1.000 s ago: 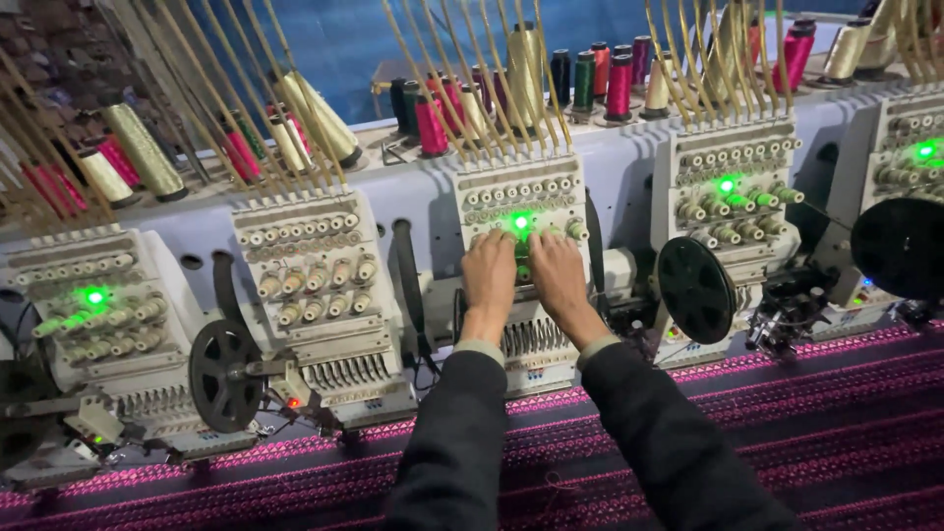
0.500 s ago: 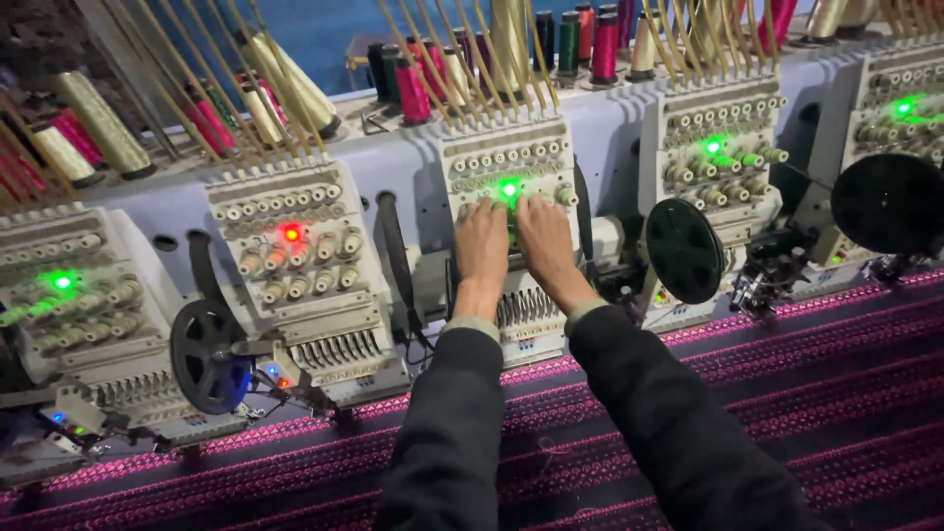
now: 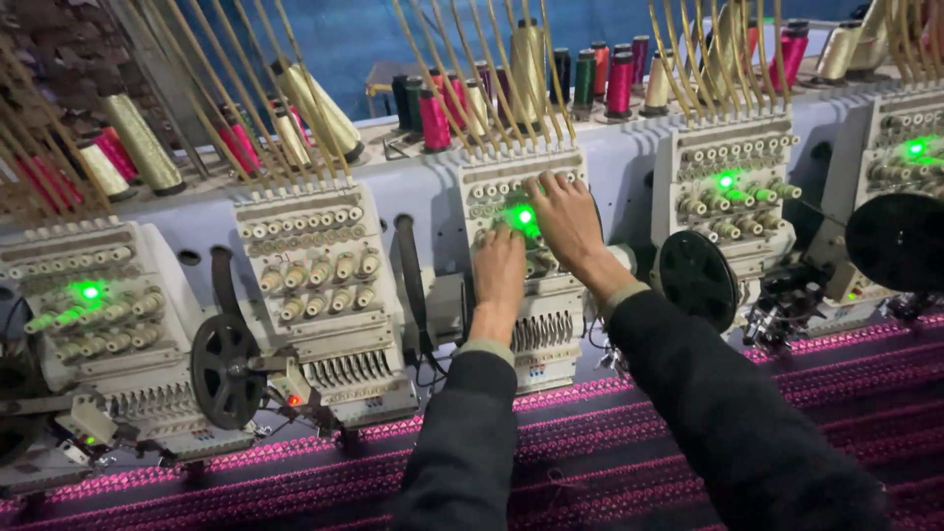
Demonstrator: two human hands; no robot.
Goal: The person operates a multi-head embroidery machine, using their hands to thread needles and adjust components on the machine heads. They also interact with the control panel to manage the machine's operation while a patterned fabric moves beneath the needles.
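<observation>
Both hands [image 3: 536, 246] press flat on the embroidery head [image 3: 526, 265], holding nothing visible; fingertips hide its knobs.

Both arms outstretched; left hand [image 3: 499, 267] flat; right hand [image 3: 567, 221] spread.

Two arms enter from the bottom of the frame, centre and lower right. Both wear dark, near-black sleeves of thick, slightly fuzzy knit or fleece-like cloth. At each wrist a narrow band of lighter, greyish-green cuff shows from under the dark sleeve. Left hand [image 3: 499, 270] bare, no glove, no ring or watch visible. Right hand [image 3: 568, 221] also bare, nothing worn on the fingers that shows. Sleeves plain, no markings.
</observation>
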